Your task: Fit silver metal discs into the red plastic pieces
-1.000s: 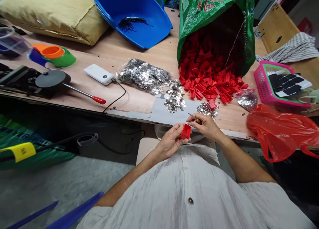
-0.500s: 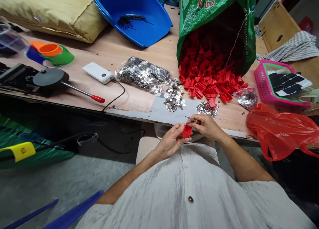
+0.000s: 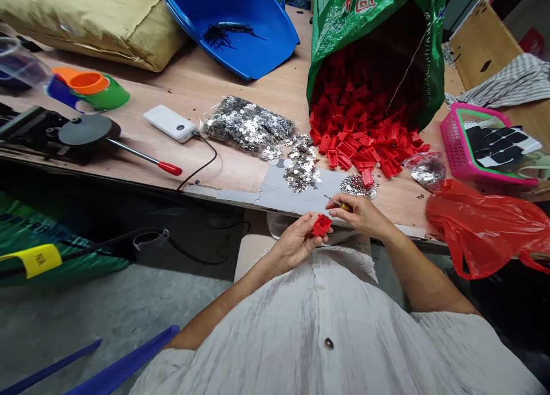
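View from the head camera, looking down over the person's chest to a wooden table (image 3: 240,171). The left hand (image 3: 296,243) is curled around a small red plastic piece (image 3: 321,225), pinching it between thumb and fingers just below the table's near edge. The right hand (image 3: 360,212), at 2 o'clock from the red piece and just beside it, is closed on a thin metal tool (image 3: 336,202) with a yellow grip; the tool's tip points toward 10 o'clock, clear of the red piece.

At 12 o'clock from the hands, loose silver metal bits (image 3: 302,167) lie on a grey patch of the table, with a second small heap (image 3: 357,186) near the right hand. A clear bag of the same metal bits (image 3: 247,125) lies at 11 o'clock. A green sack (image 3: 378,22) lies on its side at 1 o'clock, spilling red plastic pieces (image 3: 365,148) onto the table. At 3 o'clock are a red plastic bag (image 3: 481,226) and a pink basket (image 3: 462,148). Far at 11 o'clock stand a blue tub (image 3: 232,28) and a white power bank (image 3: 169,123) with a black cable; at 9 o'clock, a black lever press (image 3: 81,134) with a red-tipped handle.
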The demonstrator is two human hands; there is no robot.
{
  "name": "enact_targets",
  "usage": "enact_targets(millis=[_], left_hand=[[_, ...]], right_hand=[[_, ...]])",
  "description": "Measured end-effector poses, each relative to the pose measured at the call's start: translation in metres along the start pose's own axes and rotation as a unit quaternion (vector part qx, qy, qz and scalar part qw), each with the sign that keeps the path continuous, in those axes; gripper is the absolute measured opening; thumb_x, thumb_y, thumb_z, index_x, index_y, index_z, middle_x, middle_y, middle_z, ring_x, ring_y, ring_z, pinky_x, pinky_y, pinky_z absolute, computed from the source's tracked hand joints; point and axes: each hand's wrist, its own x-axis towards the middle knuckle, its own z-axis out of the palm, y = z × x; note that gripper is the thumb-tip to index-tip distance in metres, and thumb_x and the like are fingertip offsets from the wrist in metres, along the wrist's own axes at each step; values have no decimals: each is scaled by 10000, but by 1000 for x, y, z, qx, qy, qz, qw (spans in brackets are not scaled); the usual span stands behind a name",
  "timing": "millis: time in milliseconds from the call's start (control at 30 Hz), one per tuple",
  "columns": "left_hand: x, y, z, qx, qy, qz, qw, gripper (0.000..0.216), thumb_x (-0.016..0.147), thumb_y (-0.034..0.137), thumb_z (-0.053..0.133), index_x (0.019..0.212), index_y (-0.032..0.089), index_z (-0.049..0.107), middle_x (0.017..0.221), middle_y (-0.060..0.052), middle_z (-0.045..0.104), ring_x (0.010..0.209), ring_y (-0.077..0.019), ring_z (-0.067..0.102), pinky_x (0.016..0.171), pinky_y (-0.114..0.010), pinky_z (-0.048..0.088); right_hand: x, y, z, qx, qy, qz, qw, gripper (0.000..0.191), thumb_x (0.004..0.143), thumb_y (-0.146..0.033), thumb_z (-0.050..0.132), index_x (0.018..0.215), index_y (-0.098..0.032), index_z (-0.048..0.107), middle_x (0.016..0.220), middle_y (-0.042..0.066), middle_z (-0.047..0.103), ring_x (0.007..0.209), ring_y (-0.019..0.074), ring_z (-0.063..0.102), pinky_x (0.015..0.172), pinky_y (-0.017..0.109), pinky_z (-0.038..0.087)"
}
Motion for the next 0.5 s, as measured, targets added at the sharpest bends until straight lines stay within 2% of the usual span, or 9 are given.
enact_targets(millis=[200, 333, 433, 500], left_hand=[[3, 0, -4, -20, 2, 4, 1000, 114, 870, 222, 650, 918, 137, 591, 793, -32, 665, 586, -74, 646, 502, -106, 507], [3, -3, -4, 39, 1, 27, 999, 194, 876, 318, 640, 926, 132, 624, 785, -37, 658, 593, -101, 649, 543, -170, 538], [-1, -3, -2, 110, 14, 103, 988, 397, 877, 450, 609, 1140, 154, 629, 980, -92, 688, 734, -162, 687, 653, -264, 577], [-4, -2, -2, 172, 41, 185, 967, 501, 796, 391, 722, 1248, 207, 604, 1169, -97, 655, 903, -198, 681, 766, -301, 574]], right_hand=[[-15, 0, 3, 17, -35, -86, 996, 171, 907, -307, 605, 1038, -238, 690, 920, 31, 677, 820, 157, 611, 730, 264, 452], [-18, 4, 14, -6, -8, -116, 993, 153, 922, -279, 581, 1020, -247, 694, 875, 38, 658, 788, 162, 610, 719, 282, 466], [-16, 7, 21, -17, 35, -107, 994, 122, 917, -276, 586, 968, -240, 691, 869, 42, 664, 788, 170, 610, 717, 293, 468], [-14, 7, 26, -17, 55, -94, 994, 107, 913, -271, 591, 936, -233, 688, 858, 40, 666, 783, 168, 608, 711, 290, 463]])
